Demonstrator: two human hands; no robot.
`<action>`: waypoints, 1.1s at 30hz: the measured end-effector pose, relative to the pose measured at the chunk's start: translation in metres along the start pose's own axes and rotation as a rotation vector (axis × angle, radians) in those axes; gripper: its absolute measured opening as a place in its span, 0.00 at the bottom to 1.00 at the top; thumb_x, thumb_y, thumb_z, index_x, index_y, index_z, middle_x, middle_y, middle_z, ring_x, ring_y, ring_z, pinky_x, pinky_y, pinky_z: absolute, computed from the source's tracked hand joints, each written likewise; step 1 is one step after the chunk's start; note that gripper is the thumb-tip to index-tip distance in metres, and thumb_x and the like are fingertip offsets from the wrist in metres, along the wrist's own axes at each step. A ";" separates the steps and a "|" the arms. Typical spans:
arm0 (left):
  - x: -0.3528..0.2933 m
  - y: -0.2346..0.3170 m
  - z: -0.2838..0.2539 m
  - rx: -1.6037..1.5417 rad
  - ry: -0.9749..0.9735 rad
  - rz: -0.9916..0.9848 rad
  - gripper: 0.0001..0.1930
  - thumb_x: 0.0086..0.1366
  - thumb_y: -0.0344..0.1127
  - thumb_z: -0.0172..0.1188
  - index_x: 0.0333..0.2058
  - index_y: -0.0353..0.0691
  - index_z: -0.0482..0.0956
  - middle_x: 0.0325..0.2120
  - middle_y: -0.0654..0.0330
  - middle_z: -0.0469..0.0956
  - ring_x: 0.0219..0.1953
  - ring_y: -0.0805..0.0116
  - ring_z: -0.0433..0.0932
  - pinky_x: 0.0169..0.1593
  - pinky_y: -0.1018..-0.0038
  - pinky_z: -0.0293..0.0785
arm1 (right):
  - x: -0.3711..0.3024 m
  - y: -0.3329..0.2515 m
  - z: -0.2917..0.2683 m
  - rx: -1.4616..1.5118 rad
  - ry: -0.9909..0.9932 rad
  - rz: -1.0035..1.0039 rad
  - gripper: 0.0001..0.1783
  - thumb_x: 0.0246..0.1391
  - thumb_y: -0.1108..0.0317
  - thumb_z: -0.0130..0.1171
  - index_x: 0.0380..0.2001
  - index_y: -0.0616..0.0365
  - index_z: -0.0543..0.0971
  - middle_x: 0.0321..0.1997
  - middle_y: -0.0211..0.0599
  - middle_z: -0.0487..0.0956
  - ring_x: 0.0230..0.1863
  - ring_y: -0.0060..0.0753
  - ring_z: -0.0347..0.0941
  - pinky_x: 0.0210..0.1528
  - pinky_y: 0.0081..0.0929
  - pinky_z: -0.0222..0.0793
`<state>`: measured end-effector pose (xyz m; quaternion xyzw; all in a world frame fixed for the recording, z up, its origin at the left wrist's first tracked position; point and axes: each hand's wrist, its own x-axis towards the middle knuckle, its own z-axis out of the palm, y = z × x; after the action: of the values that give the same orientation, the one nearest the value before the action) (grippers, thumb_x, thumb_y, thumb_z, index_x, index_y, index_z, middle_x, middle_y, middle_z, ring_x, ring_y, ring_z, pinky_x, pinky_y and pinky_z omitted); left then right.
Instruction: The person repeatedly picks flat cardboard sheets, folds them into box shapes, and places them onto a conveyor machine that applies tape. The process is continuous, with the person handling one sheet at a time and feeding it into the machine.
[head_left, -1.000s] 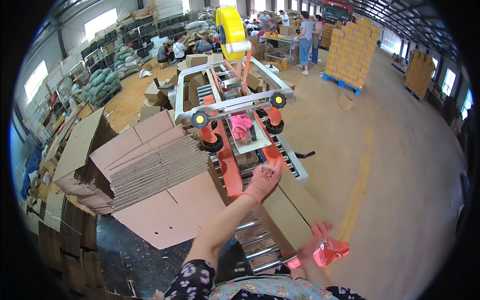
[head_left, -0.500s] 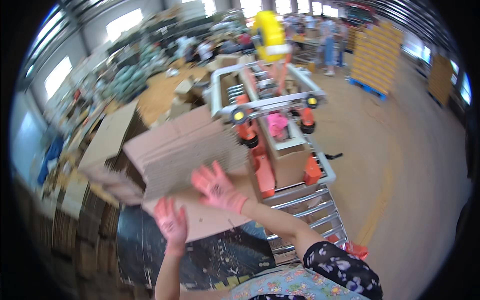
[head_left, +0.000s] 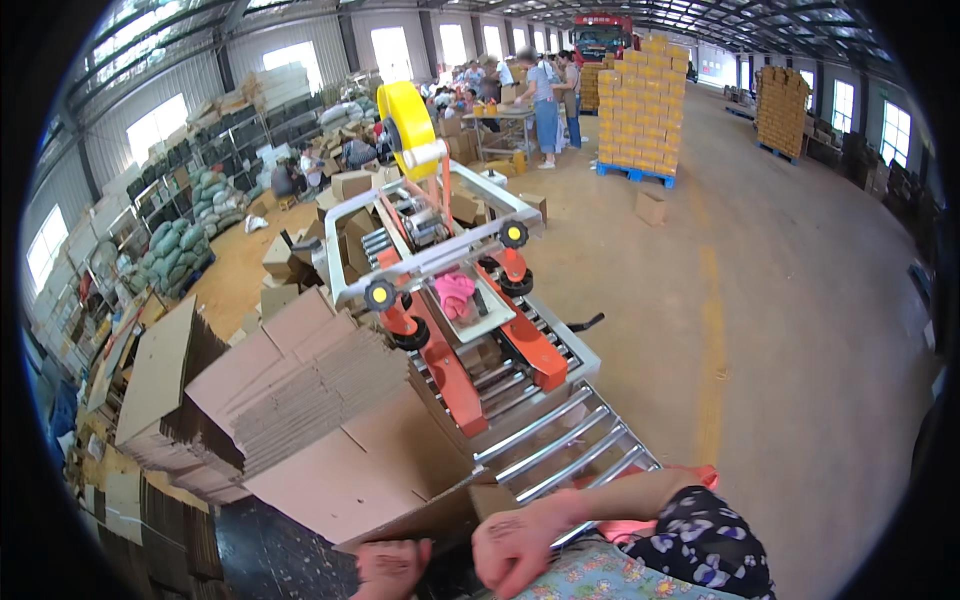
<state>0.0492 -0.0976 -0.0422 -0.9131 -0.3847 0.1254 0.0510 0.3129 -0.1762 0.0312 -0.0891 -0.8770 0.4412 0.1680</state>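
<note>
My two gloved hands are low in the picture, close to my body. My right hand point(head_left: 515, 545) is curled on the near edge of a flat cardboard box point(head_left: 385, 470) that lies tilted in front of me. My left hand point(head_left: 390, 567) sits at the same edge a little to the left. It is cut off by the frame, so its grip is hidden. The box rests against a tall stack of flat cardboard point(head_left: 290, 390) on my left. To my right runs a roller conveyor point(head_left: 560, 450).
The conveyor leads into a grey and orange carton-sealing machine point(head_left: 450, 290) with a yellow tape roll point(head_left: 405, 125) on top and a pink cloth inside. Beyond it lie loose boxes, sacks on racks at the left, stacked yellow cartons point(head_left: 640, 100) and several people at a table.
Both hands have come back from the cardboard stack toward my body, and the near cardboard edge has lifted. A second ago my left arm was stretched toward the machine. The view has tilted down.
</note>
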 end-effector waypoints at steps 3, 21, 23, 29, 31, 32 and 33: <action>-0.015 0.027 -0.068 -0.045 0.098 0.268 0.10 0.61 0.43 0.58 0.26 0.44 0.75 0.29 0.57 0.79 0.33 0.61 0.79 0.36 0.63 0.72 | 0.024 0.036 0.033 0.428 0.095 0.473 0.19 0.59 0.55 0.52 0.29 0.63 0.77 0.27 0.38 0.76 0.31 0.30 0.72 0.36 0.28 0.68; 0.090 0.028 -0.043 -1.269 -0.111 -0.151 0.35 0.63 0.45 0.59 0.64 0.35 0.57 0.53 0.48 0.71 0.57 0.63 0.69 0.60 0.70 0.64 | -0.128 0.041 0.143 -0.646 1.243 0.442 0.20 0.56 0.62 0.53 0.49 0.61 0.74 0.54 0.47 0.73 0.59 0.54 0.65 0.63 0.54 0.55; 0.143 0.070 -0.079 -1.317 -0.111 0.116 0.37 0.63 0.46 0.60 0.65 0.35 0.56 0.55 0.48 0.71 0.58 0.60 0.69 0.61 0.69 0.63 | -0.142 0.038 0.155 -0.730 1.609 0.436 0.17 0.56 0.64 0.51 0.46 0.61 0.74 0.50 0.47 0.74 0.57 0.55 0.65 0.62 0.55 0.55; 0.293 0.185 -0.078 -0.728 0.561 0.447 0.16 0.64 0.36 0.51 0.48 0.35 0.71 0.44 0.49 0.77 0.48 0.51 0.75 0.53 0.62 0.70 | -0.169 0.072 0.142 -1.040 1.587 1.042 0.24 0.59 0.50 0.48 0.46 0.60 0.73 0.52 0.46 0.70 0.60 0.56 0.61 0.64 0.55 0.50; 0.291 0.194 -0.087 -0.548 0.821 0.591 0.16 0.62 0.35 0.53 0.47 0.34 0.71 0.44 0.49 0.76 0.48 0.51 0.75 0.54 0.60 0.69 | -0.161 0.143 0.091 -1.161 1.765 0.879 0.23 0.63 0.52 0.44 0.50 0.59 0.71 0.55 0.44 0.70 0.63 0.55 0.58 0.67 0.57 0.43; 0.279 0.195 -0.085 -0.458 0.932 0.649 0.16 0.61 0.34 0.53 0.46 0.34 0.72 0.45 0.49 0.76 0.48 0.51 0.74 0.55 0.59 0.69 | -0.152 0.173 0.062 -1.221 1.840 0.818 0.22 0.64 0.55 0.42 0.52 0.59 0.71 0.56 0.43 0.70 0.65 0.56 0.57 0.68 0.58 0.41; 0.264 0.186 -0.079 -0.415 0.909 0.721 0.16 0.59 0.34 0.57 0.45 0.34 0.73 0.45 0.49 0.75 0.50 0.50 0.73 0.57 0.57 0.67 | -0.144 0.191 0.032 -1.295 1.912 0.770 0.22 0.63 0.58 0.43 0.54 0.59 0.70 0.59 0.43 0.70 0.66 0.57 0.58 0.69 0.61 0.39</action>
<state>0.3762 -0.0379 -0.0513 -0.9387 -0.0077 -0.3445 -0.0144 0.4363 -0.1307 -0.1712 -0.7002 -0.3736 -0.3005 0.5290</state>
